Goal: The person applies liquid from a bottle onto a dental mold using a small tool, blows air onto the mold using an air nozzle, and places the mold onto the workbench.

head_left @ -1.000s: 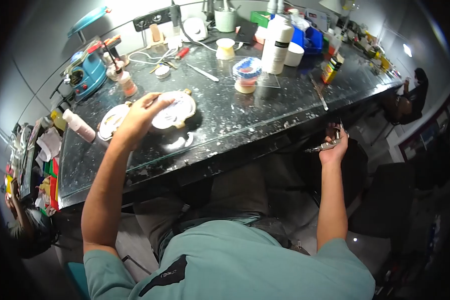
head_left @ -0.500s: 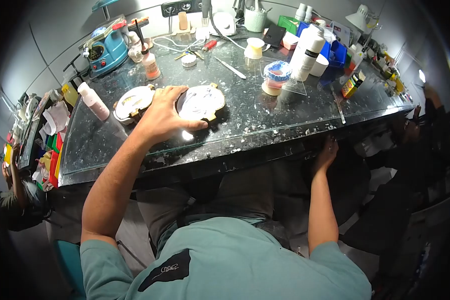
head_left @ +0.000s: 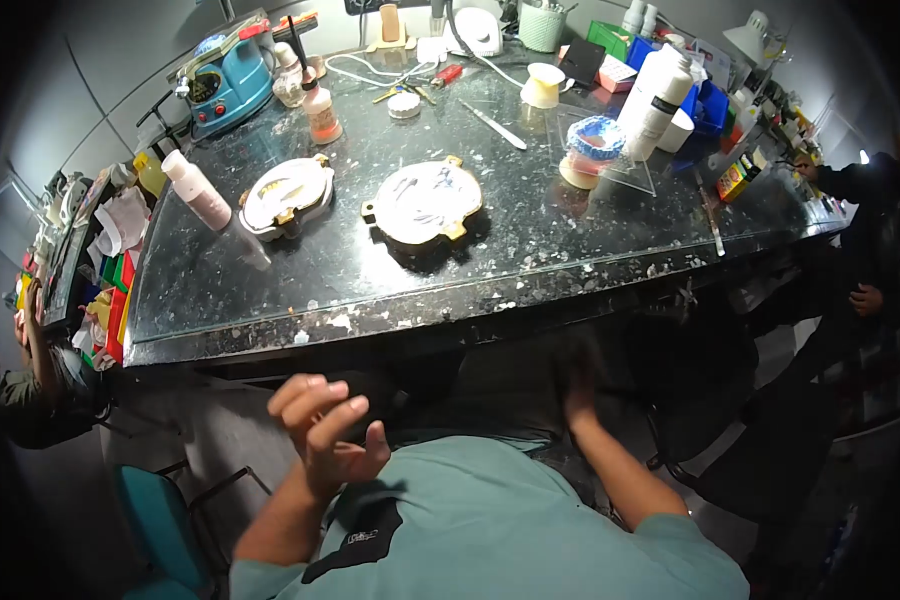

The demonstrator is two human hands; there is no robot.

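My left hand [head_left: 330,435] is raised in front of the table edge, fingers loosely bent and apart, holding nothing. Low over my lap, my right hand [head_left: 578,390] is smeared by motion, so its fingers do not show clearly. On the dark table lie two round brass-edged flask halves filled with white plaster. One flask half [head_left: 428,203] sits near the middle, with lugs on its rim. The other flask half [head_left: 287,195] is to its left and has a horseshoe-shaped hollow. Neither hand touches them.
A pink-white bottle [head_left: 198,192] stands at left, a blue machine [head_left: 232,90] behind it. Further right are a white-handled knife [head_left: 494,125], a blue-rimmed cup [head_left: 595,140], a white bottle [head_left: 656,100] and a brush [head_left: 712,215]. Other people's hands show at both sides.
My left hand has let go of the middle flask half and drawn back toward my body. My right hand has shifted leftward over my lap. The view has tilted a little.
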